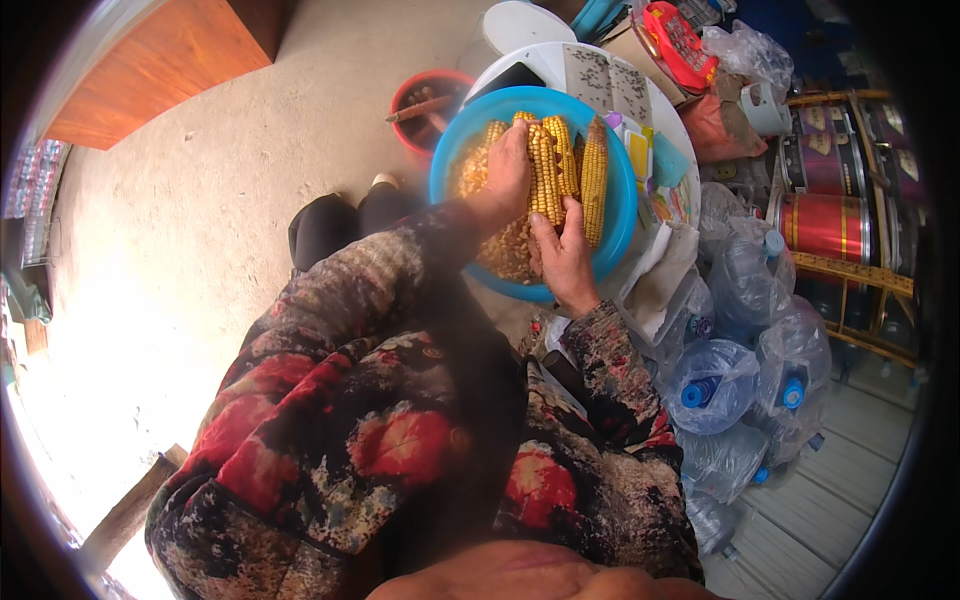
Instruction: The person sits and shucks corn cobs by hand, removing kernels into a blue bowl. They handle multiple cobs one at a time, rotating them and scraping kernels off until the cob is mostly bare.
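Note:
Both of my hands are on one yellow corn cob, held above a blue plastic basin. My left hand grips its upper part from the left side. At the lower end, my right hand holds it with thumb and fingers. Loose corn kernels lie in the left and lower part of the basin. Several whole cobs rest on the right, including a long cob with a brownish tip. Part of the kernels and cobs is hidden behind my hands.
A red basin with bare cobs and a wooden stick stands left of the blue one. A white round table bears a fly-covered glue sheet. Plastic-wrapped water jugs and a metal drum are on the right.

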Available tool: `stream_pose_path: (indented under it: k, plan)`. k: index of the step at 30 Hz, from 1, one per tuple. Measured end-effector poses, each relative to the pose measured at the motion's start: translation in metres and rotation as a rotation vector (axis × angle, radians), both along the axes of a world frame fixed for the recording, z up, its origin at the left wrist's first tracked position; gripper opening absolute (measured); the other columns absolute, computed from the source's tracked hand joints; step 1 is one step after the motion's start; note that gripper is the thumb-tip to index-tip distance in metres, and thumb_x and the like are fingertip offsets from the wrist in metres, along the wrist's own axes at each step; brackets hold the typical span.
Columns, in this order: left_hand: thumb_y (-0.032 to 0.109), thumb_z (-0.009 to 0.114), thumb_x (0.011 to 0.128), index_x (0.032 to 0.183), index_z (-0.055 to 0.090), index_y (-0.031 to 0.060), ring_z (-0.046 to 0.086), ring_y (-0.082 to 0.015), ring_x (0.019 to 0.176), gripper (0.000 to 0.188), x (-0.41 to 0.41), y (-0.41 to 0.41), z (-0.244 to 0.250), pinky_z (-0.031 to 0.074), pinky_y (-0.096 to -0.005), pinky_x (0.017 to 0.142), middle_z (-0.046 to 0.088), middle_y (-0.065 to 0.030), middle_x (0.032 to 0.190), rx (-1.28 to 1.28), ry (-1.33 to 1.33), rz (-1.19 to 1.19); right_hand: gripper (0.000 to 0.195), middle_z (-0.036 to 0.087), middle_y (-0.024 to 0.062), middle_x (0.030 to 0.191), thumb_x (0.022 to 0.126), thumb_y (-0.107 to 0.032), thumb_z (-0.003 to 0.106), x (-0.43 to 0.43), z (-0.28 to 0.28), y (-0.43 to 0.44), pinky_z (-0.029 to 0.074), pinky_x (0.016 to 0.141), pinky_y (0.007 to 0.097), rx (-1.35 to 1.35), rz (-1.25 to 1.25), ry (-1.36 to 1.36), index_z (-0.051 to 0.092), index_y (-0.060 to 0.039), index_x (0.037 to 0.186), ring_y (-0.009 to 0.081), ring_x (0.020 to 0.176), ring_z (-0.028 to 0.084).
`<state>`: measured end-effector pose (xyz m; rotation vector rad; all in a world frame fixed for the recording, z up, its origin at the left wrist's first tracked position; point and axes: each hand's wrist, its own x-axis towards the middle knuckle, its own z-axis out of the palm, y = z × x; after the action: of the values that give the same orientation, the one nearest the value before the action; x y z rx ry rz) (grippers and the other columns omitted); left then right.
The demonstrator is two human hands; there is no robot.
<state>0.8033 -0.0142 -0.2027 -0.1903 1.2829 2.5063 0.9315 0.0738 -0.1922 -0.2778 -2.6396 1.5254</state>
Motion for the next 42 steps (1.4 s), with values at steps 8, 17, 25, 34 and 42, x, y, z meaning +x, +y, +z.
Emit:
stream_pose_path:
  k: [8, 17, 25, 34, 42]
  plan:
    - [0.036, 0.04, 0.101, 0.113, 0.059, -0.0021, 0.062, -0.0279, 0.093, 0.044, -0.004, -0.001, 0.0, 0.051, -0.0448, 0.082, 0.064, -0.0159, 0.1, 0.159, -0.204, 0.017, 0.039, 0.048, -0.0033, 0.073, 0.1, -0.02, 0.056, 0.0, 0.011, -0.006, 0.033, 0.044, 0.0212, -0.24, -0.03, -0.069, 0.035, -0.0086, 0.13, 0.0039, 0.053, 0.042]
    - [0.028, 0.046, 0.1, 0.111, 0.057, 0.0052, 0.061, -0.0259, 0.087, 0.028, -0.012, -0.014, 0.014, 0.051, -0.0412, 0.078, 0.061, -0.0106, 0.099, 0.452, -0.333, -0.19, 0.035, 0.045, -0.0041, 0.073, 0.1, -0.02, 0.055, 0.002, 0.012, -0.004, 0.033, 0.044, 0.0204, -0.193, -0.04, -0.063, 0.037, -0.0094, 0.128, 0.004, 0.054, 0.042]
    - [0.026, 0.048, 0.1, 0.118, 0.056, 0.0049, 0.06, -0.023, 0.098, 0.029, 0.003, -0.005, 0.016, 0.05, -0.039, 0.086, 0.061, -0.0112, 0.108, 0.34, -0.043, -0.078, 0.02, 0.049, 0.0001, 0.081, 0.103, -0.022, 0.05, -0.002, 0.049, -0.02, 0.038, 0.045, 0.0224, -0.574, -0.153, -0.245, 0.042, -0.0101, 0.116, 0.0061, 0.059, 0.047]
    - [0.027, 0.043, 0.103, 0.141, 0.044, 0.0034, 0.055, -0.0239, 0.113, 0.045, 0.028, -0.014, 0.034, 0.044, -0.0367, 0.099, 0.058, -0.0147, 0.126, -0.102, 0.072, -0.155, 0.023, 0.053, 0.002, 0.09, 0.104, -0.021, 0.047, -0.007, 0.042, -0.02, 0.045, 0.055, 0.0246, -0.634, -0.163, -0.068, 0.045, -0.0071, 0.122, 0.0093, 0.069, 0.052]
    - [0.03, 0.04, 0.102, 0.133, 0.051, -0.0033, 0.049, -0.0371, 0.124, 0.047, 0.038, -0.006, 0.029, 0.035, -0.0397, 0.107, 0.054, -0.0236, 0.131, -0.205, 0.151, 0.043, 0.053, 0.052, 0.0072, 0.116, 0.101, -0.026, 0.051, -0.001, 0.02, -0.014, 0.047, 0.066, 0.0253, -0.603, -0.178, -0.241, 0.031, -0.0042, 0.145, 0.0114, 0.088, 0.052]
